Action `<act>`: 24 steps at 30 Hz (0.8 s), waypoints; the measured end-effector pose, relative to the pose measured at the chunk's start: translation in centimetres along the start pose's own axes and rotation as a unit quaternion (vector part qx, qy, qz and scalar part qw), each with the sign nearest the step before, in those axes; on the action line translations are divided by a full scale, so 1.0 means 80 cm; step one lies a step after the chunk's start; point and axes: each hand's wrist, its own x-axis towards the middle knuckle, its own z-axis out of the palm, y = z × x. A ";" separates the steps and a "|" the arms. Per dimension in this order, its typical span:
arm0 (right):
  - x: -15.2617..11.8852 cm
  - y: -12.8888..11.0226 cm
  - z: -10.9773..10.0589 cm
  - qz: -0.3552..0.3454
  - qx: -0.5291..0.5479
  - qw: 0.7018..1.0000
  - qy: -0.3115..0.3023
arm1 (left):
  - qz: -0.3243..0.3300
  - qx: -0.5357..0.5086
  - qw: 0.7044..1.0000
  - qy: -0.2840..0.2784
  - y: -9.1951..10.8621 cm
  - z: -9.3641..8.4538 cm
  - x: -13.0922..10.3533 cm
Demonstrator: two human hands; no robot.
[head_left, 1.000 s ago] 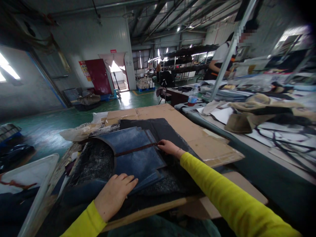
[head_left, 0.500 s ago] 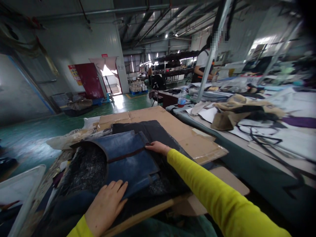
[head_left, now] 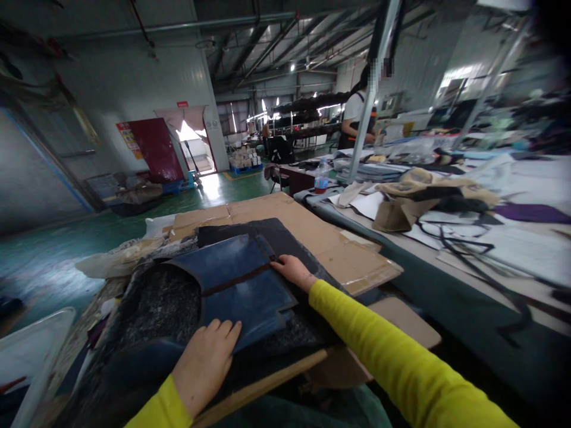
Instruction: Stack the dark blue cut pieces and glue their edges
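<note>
A dark blue, leather-like cut piece (head_left: 245,303) with a curved cutout lies on a black mottled sheet (head_left: 165,303). Across its middle runs a dark brown strip (head_left: 236,282). My right hand (head_left: 294,271) pinches the strip's far right end at the piece's edge, with thumb and fingers together. Near the piece's front edge, my left hand (head_left: 207,359) lies palm down with fingers stretched out, resting on the blue material. My left palm covers part of the piece beneath it.
Brown cardboard (head_left: 267,208) covers the table beyond the black sheet. To the right, a long table (head_left: 383,238) bears fabric scraps, papers, black straps and a bottle (head_left: 322,176). A person (head_left: 354,122) stands behind a metal post (head_left: 368,107). A white-rimmed bin (head_left: 57,339) is at lower left.
Both hands and the blue piece have shifted a little to the right across the black sheet. My right hand keeps its pinch on the strip's end. The view has turned slightly.
</note>
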 end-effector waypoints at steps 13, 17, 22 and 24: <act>-0.044 0.160 -0.093 0.118 -0.075 0.990 0.028 | 0.102 -0.023 0.994 0.036 0.106 -0.017 0.122; -0.043 0.152 -0.087 0.127 -0.123 0.983 0.052 | 0.088 -0.028 0.995 0.047 0.106 -0.016 0.130; -0.047 0.139 -0.085 -0.011 -0.157 0.983 0.091 | 0.072 -0.057 0.994 0.065 0.103 -0.016 0.124; -0.040 0.143 -0.064 -0.096 -0.140 0.982 0.082 | 0.111 -0.068 0.985 0.109 0.099 -0.018 0.108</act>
